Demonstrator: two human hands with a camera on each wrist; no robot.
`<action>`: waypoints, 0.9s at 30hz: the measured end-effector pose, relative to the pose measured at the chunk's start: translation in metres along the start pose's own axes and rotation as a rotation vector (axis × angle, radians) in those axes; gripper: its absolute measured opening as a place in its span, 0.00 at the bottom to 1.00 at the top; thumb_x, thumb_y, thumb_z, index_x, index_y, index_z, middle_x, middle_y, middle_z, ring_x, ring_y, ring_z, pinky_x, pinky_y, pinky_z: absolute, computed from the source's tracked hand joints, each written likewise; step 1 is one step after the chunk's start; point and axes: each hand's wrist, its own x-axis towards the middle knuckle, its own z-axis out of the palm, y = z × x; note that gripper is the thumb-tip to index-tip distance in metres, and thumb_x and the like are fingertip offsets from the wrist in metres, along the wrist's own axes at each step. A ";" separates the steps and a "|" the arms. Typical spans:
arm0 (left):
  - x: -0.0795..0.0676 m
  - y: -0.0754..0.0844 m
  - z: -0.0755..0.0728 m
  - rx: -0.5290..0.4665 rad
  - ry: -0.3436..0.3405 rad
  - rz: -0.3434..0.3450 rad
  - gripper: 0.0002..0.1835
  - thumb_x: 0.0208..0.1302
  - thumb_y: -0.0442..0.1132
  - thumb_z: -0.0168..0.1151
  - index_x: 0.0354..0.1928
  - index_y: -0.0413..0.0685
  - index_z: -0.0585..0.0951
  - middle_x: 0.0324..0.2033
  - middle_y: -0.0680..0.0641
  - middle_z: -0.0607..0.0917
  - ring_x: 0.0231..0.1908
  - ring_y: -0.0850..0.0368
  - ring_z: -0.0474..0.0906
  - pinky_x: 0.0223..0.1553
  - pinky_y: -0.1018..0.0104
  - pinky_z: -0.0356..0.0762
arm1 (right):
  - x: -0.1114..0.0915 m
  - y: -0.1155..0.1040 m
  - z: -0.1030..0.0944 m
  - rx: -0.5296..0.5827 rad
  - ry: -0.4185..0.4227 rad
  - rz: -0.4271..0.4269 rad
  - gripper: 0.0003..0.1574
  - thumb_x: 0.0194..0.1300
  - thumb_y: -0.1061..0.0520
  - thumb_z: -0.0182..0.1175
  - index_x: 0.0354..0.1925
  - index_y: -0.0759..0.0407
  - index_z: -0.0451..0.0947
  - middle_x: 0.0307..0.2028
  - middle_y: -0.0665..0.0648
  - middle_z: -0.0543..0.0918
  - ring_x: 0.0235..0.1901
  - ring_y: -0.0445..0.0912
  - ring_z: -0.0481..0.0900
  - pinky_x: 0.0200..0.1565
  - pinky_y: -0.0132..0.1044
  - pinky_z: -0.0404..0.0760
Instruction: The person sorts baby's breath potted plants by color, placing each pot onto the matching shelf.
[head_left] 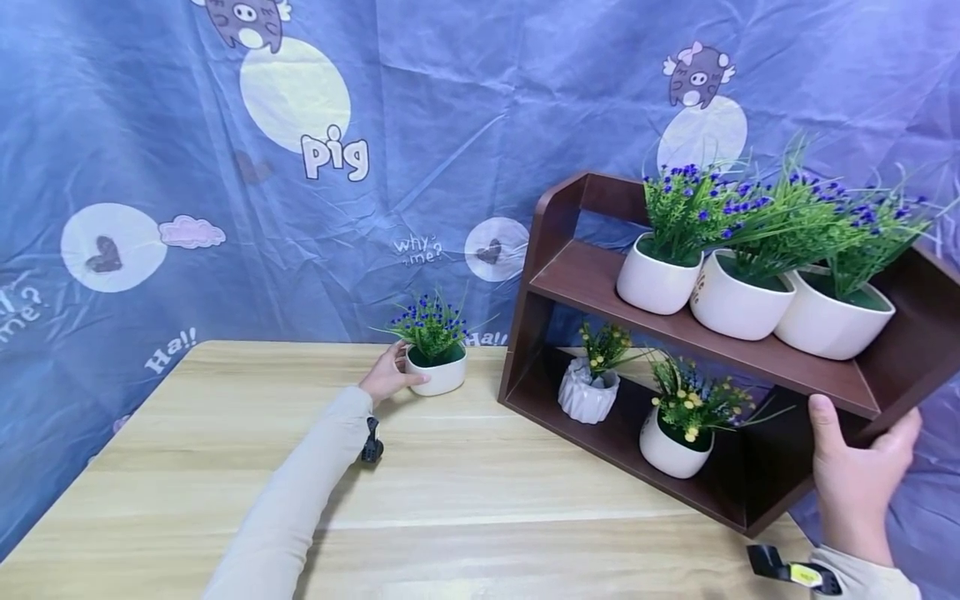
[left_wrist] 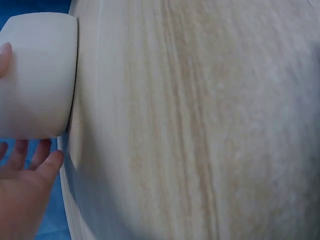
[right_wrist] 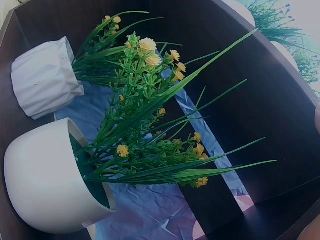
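My left hand [head_left: 388,375] grips a white pot of purple-flowered greenery [head_left: 435,377] at the table's back edge, thumb on the front and fingers round the left side. In the left wrist view the pot's smooth wall [left_wrist: 42,75] shows close by, its plant out of frame. On the right, my right hand [head_left: 862,483] holds a dark brown two-tier shelf [head_left: 577,275] near its right end, thumb on the upper board's front edge; some fingers are hidden. A white pot with yellow flowers [right_wrist: 42,185] and a ridged white pot [right_wrist: 42,77] stand on its lower tier.
Three white pots with purple flowers, among them the leftmost pot [head_left: 658,279], stand in a row on the upper tier. The shelf stands angled on the pale wooden table [head_left: 420,500]. A blue printed cloth [head_left: 420,108] hangs behind.
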 end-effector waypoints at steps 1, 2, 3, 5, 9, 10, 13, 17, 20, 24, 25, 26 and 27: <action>0.001 0.000 0.001 0.010 -0.002 -0.004 0.50 0.44 0.34 0.69 0.66 0.36 0.48 0.60 0.33 0.62 0.58 0.40 0.61 0.60 0.54 0.59 | 0.000 0.000 0.000 0.001 0.001 0.001 0.40 0.47 0.69 0.63 0.58 0.53 0.62 0.54 0.53 0.70 0.56 0.43 0.63 0.54 0.19 0.58; 0.001 0.000 0.001 0.016 -0.006 -0.006 0.51 0.44 0.34 0.69 0.66 0.37 0.48 0.59 0.33 0.63 0.58 0.40 0.62 0.59 0.54 0.59 | 0.000 0.000 0.000 0.009 0.002 0.005 0.40 0.47 0.69 0.63 0.58 0.53 0.62 0.54 0.53 0.70 0.56 0.43 0.63 0.54 0.19 0.58; 0.002 0.000 0.001 0.017 -0.009 -0.009 0.51 0.44 0.35 0.70 0.67 0.37 0.48 0.59 0.33 0.64 0.57 0.40 0.63 0.59 0.54 0.59 | 0.000 0.000 0.001 0.015 0.001 0.008 0.40 0.47 0.69 0.63 0.58 0.53 0.62 0.54 0.53 0.70 0.56 0.43 0.62 0.54 0.19 0.58; 0.002 -0.001 0.001 0.023 -0.014 -0.008 0.51 0.45 0.36 0.69 0.67 0.36 0.47 0.58 0.32 0.64 0.57 0.40 0.63 0.59 0.54 0.59 | 0.000 0.001 0.001 0.017 0.000 0.011 0.40 0.46 0.69 0.63 0.58 0.53 0.62 0.54 0.53 0.70 0.56 0.43 0.62 0.54 0.19 0.57; -0.001 0.003 0.001 0.030 -0.001 -0.014 0.51 0.43 0.37 0.71 0.66 0.36 0.50 0.61 0.35 0.62 0.58 0.41 0.61 0.60 0.54 0.59 | 0.002 0.004 0.001 0.025 -0.001 0.013 0.40 0.46 0.69 0.63 0.57 0.52 0.62 0.54 0.53 0.70 0.56 0.43 0.63 0.54 0.19 0.58; -0.001 0.003 0.001 0.037 0.004 -0.015 0.51 0.42 0.37 0.72 0.66 0.36 0.51 0.61 0.36 0.62 0.59 0.41 0.61 0.59 0.54 0.59 | 0.002 0.004 0.001 0.031 -0.002 0.013 0.40 0.46 0.70 0.63 0.57 0.52 0.63 0.54 0.54 0.70 0.56 0.44 0.63 0.54 0.19 0.58; -0.003 0.005 0.001 0.050 0.029 -0.018 0.50 0.39 0.39 0.73 0.65 0.39 0.55 0.60 0.38 0.65 0.57 0.43 0.64 0.59 0.56 0.61 | 0.001 0.003 0.002 0.041 -0.003 0.014 0.40 0.47 0.70 0.63 0.57 0.53 0.62 0.54 0.54 0.70 0.56 0.44 0.63 0.54 0.19 0.58; -0.008 0.005 0.003 0.079 0.069 -0.018 0.51 0.36 0.41 0.75 0.64 0.40 0.58 0.58 0.39 0.68 0.55 0.45 0.67 0.58 0.57 0.63 | 0.001 0.002 0.002 0.021 0.000 0.006 0.40 0.47 0.69 0.63 0.57 0.53 0.62 0.54 0.54 0.70 0.55 0.44 0.63 0.54 0.19 0.58; -0.011 0.007 0.002 0.084 0.079 -0.009 0.50 0.36 0.43 0.75 0.63 0.39 0.59 0.58 0.38 0.68 0.55 0.44 0.68 0.57 0.56 0.64 | 0.001 0.002 0.002 0.015 0.001 -0.001 0.40 0.47 0.69 0.63 0.57 0.53 0.62 0.54 0.54 0.70 0.55 0.44 0.64 0.54 0.19 0.58; -0.016 0.008 0.000 0.077 0.083 0.017 0.45 0.36 0.44 0.75 0.59 0.40 0.65 0.54 0.38 0.72 0.52 0.45 0.70 0.54 0.57 0.68 | 0.002 0.002 0.002 0.011 0.001 -0.009 0.40 0.47 0.70 0.63 0.58 0.53 0.62 0.54 0.54 0.70 0.56 0.44 0.63 0.54 0.19 0.58; -0.017 0.009 0.000 0.078 0.082 0.028 0.43 0.37 0.45 0.75 0.57 0.40 0.66 0.52 0.38 0.73 0.51 0.45 0.71 0.53 0.57 0.69 | 0.001 0.002 0.002 0.007 0.002 -0.011 0.40 0.47 0.70 0.63 0.58 0.53 0.62 0.54 0.54 0.70 0.56 0.44 0.63 0.54 0.19 0.58; -0.019 0.010 -0.001 0.082 0.085 0.035 0.41 0.36 0.45 0.75 0.55 0.41 0.68 0.51 0.39 0.74 0.50 0.46 0.72 0.52 0.58 0.69 | 0.001 0.002 0.002 0.003 0.002 -0.014 0.40 0.46 0.70 0.62 0.58 0.53 0.62 0.54 0.54 0.70 0.56 0.44 0.63 0.54 0.19 0.58; -0.021 0.012 -0.001 0.084 0.091 0.039 0.39 0.36 0.45 0.75 0.53 0.42 0.69 0.50 0.40 0.75 0.50 0.46 0.73 0.51 0.58 0.70 | 0.001 0.002 0.002 -0.001 0.003 -0.015 0.40 0.47 0.70 0.62 0.58 0.53 0.62 0.54 0.54 0.70 0.56 0.44 0.63 0.54 0.19 0.58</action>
